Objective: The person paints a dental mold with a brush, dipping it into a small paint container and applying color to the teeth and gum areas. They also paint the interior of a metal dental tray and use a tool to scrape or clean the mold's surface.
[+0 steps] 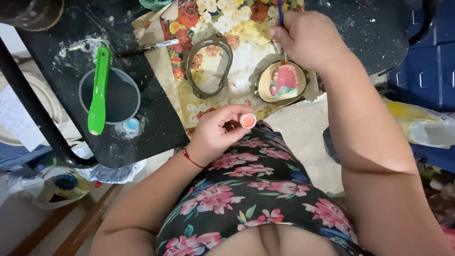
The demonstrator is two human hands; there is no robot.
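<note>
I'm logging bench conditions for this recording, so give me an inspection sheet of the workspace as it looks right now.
Surface: black worktop dusted with white powder, a floral cloth spread on it.
Job's things: denture mould with pink base and teeth; thin brush above it; small pink cup.
Clutter: empty metal flask ring; mixing bowl with green spatula across it; small blue cap; a metal tool.
Hands: left hand pinches the cup in its fingers; right hand grips the brush.
Cables: nothing seen.
Surroundings: blue drawers, plastic bags, wooden frame below.
</note>
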